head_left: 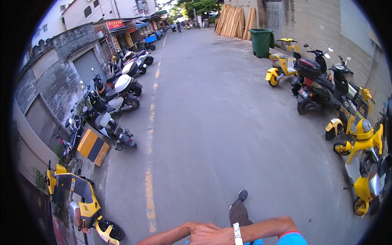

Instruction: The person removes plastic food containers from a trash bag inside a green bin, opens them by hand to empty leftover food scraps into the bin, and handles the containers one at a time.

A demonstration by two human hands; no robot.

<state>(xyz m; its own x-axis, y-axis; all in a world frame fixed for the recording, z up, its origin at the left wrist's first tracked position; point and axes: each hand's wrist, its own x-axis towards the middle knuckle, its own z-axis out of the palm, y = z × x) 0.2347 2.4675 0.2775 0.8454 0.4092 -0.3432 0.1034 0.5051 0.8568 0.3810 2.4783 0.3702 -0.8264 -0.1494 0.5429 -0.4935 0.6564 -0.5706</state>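
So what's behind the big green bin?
Behind the green bin you can see part of a grey door; wooden planks lean farther back, leftward. Whatever the bin covers can't be seen.

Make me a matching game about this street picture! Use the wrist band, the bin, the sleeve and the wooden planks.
Things:
1. Wrist band
2. Bin
3. Sleeve
4. Wooden planks

Clues:
A. Blue
B. Leaning against a wall
C. White
D. Green

Right pairs: 1-C, 2-D, 3-A, 4-B

Free room along the road [200, 122] — scooters [322, 83] at both edges
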